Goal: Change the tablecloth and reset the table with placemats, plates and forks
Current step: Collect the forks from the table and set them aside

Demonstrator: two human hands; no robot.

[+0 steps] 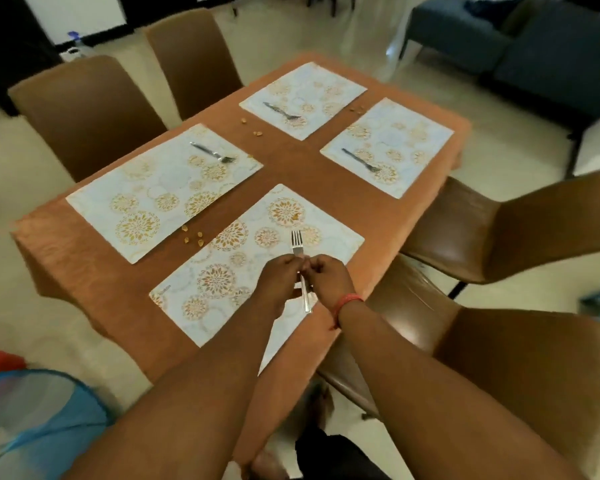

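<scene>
An orange-brown tablecloth (288,157) covers the table. On it lie several pale placemats with gold flower prints. The nearest placemat (243,258) is under my hands. My left hand (281,282) and my right hand (329,282) both pinch a steel fork (298,251) at its neck, tines pointing away from me, handle hanging between my wrists. Three more forks lie on the other mats: one on the left mat (213,153), one on the far mat (280,111), one on the right mat (361,160). No plates are in view.
Crumbs (193,233) dot the cloth between the mats. Brown chairs stand at the left (87,112), far left (194,57) and right (520,230), with one close at my right (499,358). A blue mesh basket (32,420) sits on the floor at lower left. A dark sofa (534,46) stands behind.
</scene>
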